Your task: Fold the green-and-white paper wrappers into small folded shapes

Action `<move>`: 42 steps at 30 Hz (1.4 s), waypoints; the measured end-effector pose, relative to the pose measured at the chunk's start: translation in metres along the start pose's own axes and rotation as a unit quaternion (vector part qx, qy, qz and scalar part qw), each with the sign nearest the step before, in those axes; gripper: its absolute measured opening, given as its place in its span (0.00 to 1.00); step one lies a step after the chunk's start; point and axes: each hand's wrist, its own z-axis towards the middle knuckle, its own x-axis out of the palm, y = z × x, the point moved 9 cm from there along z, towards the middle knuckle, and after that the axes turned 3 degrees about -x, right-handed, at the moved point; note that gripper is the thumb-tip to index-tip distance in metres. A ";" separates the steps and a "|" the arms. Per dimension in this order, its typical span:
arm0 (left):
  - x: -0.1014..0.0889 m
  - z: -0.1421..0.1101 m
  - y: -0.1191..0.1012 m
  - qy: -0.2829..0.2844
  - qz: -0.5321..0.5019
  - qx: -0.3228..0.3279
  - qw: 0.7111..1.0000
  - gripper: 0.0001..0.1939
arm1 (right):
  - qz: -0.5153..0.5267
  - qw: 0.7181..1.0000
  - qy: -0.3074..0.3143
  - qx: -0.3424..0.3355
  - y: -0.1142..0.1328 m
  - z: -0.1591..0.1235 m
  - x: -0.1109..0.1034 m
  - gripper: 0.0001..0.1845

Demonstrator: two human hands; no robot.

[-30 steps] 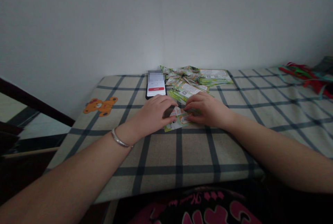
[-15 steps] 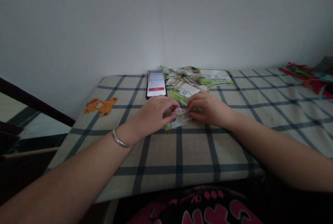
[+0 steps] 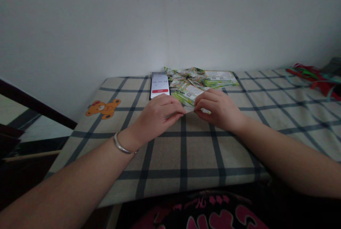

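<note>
Paper (image 3: 189,109): left hand (image 3: 159,116) and right hand (image 3: 220,111) pinch it. Phone (image 3: 160,86): just beyond left hand. Leaflets (image 3: 190,92): beyond right hand.

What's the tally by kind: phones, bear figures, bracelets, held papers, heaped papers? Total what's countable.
Phone: 1
Bear figure: 1
Bracelet: 1
Held paper: 1
Total: 4
Not included: the heaped papers, which overlap too much to count.
</note>
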 end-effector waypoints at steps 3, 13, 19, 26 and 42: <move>0.008 -0.002 0.002 0.034 0.009 -0.002 0.999 0.05 | -0.003 1.000 0.014 -0.018 0.002 0.000 0.003 0.05; 0.043 -0.016 0.011 0.210 0.119 -0.019 0.970 0.14 | 0.122 0.982 0.143 -0.002 0.000 -0.006 0.037 0.04; 0.044 -0.016 0.012 0.208 0.152 -0.049 0.965 0.14 | 0.143 0.977 0.157 0.000 0.000 -0.005 0.035 0.05; 0.047 -0.017 0.015 0.215 0.159 -0.052 0.962 0.15 | 0.137 0.982 0.125 0.030 -0.007 -0.004 0.026 0.08; 0.034 -0.013 0.006 0.244 0.061 -0.006 0.968 0.20 | 0.115 0.987 0.107 0.024 -0.009 -0.005 0.024 0.11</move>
